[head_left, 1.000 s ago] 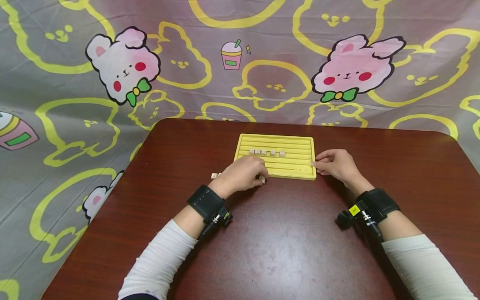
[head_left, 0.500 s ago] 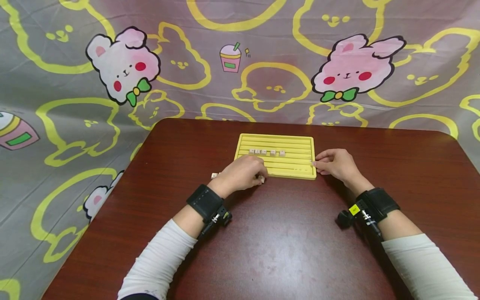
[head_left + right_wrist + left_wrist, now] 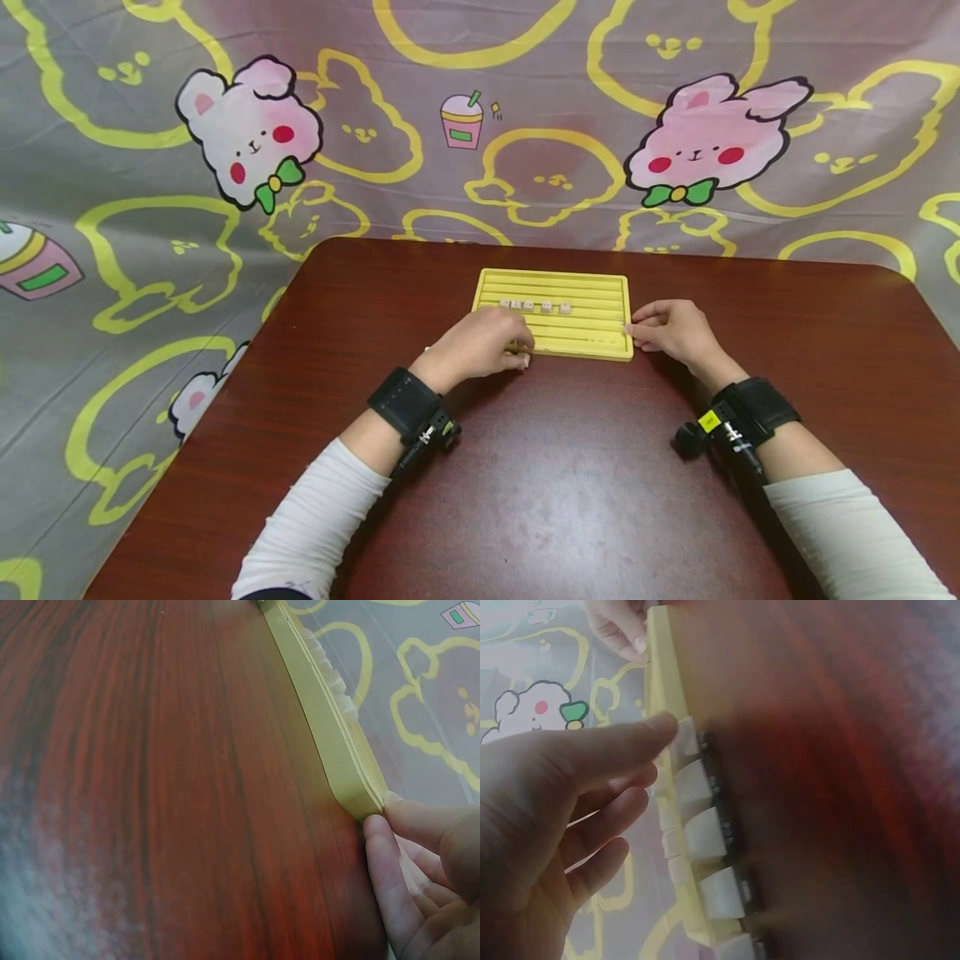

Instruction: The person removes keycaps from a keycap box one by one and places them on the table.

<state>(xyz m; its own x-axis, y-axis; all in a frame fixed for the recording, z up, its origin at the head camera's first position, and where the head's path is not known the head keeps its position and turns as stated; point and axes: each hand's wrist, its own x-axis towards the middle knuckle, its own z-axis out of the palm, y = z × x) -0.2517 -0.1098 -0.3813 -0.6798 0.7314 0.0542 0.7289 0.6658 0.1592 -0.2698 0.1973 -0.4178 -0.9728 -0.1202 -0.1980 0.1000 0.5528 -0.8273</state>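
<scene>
A yellow ridged tray (image 3: pixel 585 327) lies on the table, with several small white blocks (image 3: pixel 547 307) bearing dark marks in a row on it. More white blocks (image 3: pixel 706 834) line the tray's front edge in the left wrist view. My left hand (image 3: pixel 476 343) hides most of that line from the head camera. Its thumb tip touches the endmost block (image 3: pixel 687 741), while the other fingers are loosely bent and apart from it. At the tray's right side, my right hand (image 3: pixel 672 327) pinches the front corner (image 3: pixel 367 810) between thumb and finger.
The dark red-brown table (image 3: pixel 555 483) extends around the tray. A grey curtain (image 3: pixel 420 83) with cartoon prints hangs behind and to the left. Each wrist carries a black strap (image 3: pixel 405 404) with a small camera.
My left hand has shifted slightly left, and its fingers have parted more from the thumb by the end block. The right hand and tray hold their place.
</scene>
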